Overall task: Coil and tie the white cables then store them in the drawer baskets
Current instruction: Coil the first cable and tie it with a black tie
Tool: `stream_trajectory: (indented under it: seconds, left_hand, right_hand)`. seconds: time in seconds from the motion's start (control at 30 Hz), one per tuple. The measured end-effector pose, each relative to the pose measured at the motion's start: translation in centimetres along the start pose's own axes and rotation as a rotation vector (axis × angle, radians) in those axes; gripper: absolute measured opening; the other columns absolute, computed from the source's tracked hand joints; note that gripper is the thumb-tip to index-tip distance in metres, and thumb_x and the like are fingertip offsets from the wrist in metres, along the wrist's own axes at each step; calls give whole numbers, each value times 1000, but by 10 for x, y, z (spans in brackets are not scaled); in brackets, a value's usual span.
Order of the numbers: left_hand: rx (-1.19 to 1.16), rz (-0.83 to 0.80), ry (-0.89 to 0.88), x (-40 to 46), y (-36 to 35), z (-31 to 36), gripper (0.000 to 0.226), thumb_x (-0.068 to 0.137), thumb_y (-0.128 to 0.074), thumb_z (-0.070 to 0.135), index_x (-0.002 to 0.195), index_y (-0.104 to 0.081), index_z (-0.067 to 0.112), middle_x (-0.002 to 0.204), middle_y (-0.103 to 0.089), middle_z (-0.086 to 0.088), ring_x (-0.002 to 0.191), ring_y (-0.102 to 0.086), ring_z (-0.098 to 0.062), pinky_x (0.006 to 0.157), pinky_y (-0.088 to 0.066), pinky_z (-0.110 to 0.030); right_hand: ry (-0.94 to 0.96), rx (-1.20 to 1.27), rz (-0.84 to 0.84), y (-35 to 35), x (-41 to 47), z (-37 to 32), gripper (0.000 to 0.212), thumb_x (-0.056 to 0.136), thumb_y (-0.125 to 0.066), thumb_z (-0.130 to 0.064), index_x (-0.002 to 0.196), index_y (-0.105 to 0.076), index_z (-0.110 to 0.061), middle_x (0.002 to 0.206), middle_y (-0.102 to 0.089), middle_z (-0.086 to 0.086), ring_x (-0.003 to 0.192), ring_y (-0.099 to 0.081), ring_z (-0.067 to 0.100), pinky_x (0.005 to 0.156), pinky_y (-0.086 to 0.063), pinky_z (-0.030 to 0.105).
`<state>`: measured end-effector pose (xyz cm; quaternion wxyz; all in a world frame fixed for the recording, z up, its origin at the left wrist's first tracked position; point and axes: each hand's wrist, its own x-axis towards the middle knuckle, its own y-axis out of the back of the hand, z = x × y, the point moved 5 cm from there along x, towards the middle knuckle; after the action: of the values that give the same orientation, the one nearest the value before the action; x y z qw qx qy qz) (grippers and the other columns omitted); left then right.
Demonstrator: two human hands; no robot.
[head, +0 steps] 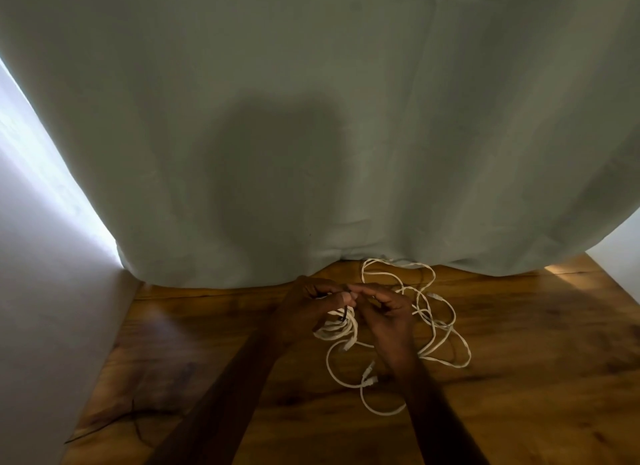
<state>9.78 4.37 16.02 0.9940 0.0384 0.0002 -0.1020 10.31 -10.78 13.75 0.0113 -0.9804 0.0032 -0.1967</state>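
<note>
- A small coiled bundle [337, 322] of white cable is held just above the wooden counter [519, 378], close in front of a pale curtain [311, 118].
- The bundle is gripped by the left hand [308, 309], its fingers curled round the loops; a short dark tie [344, 315] is seen at the top of the coil.
- The right hand [388, 315] is brought against the left, its fingertips [356, 290] pinched at the tie, though exactly what is nipped cannot be told.
- Loose white cables [440, 326] are spread on the counter just beside and under the right hand, with plugs showing among the loops.
- The cable is judged light, limp and springy: loops are likely to pop open unless clamped where they cross, so hold is best taken there, not at the plugs.
- No drawer baskets are in view.
</note>
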Motion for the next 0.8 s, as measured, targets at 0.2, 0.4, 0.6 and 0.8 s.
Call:
stream_trajectory:
  seconds: [0.2, 0.4, 0.6, 0.8]
  left_hand:
    - [-35, -75, 33, 5, 1, -11, 16, 88, -68, 24, 94, -79, 13, 88, -67, -35, 65, -51, -66, 55, -36, -39]
    - [-85, -37, 64, 7, 5, -19, 13, 90, -67, 12, 91, -78, 6, 65, -66, -14, 62, -45, -37, 50, -27, -28]
    - [-8, -45, 18, 5, 7, -16, 15, 86, -71, 23, 87, -79, 10, 60, -60, -13, 47, -40, -22, 46, -27, -27]
    - [140, -46, -1, 5, 3, -18, 15, 90, -68, 13, 80, -74, 2, 52, -58, 15, 45, -50, 5, 49, -35, -10]
  right_hand:
    - [-5, -7, -42, 2, 1, 4, 25, 85, -68, 7, 98, -79, -12, 90, -78, 2, 86, -75, 20, 76, -58, 25]
    - [-26, -85, -101, 2, 1, 0, 25, 89, -68, 4, 108, -76, -10, 102, -77, 1, 98, -73, 17, 83, -58, 28]
    - [-51, -121, -144, 1, 1, -4, 19, 87, -73, -5, 104, -77, -14, 100, -78, -3, 95, -73, 15, 80, -58, 29]
    - [-44, -238, -214, -2, 0, -10, 14, 90, -70, -6, 96, -77, -17, 86, -76, -7, 85, -73, 13, 76, -58, 29]
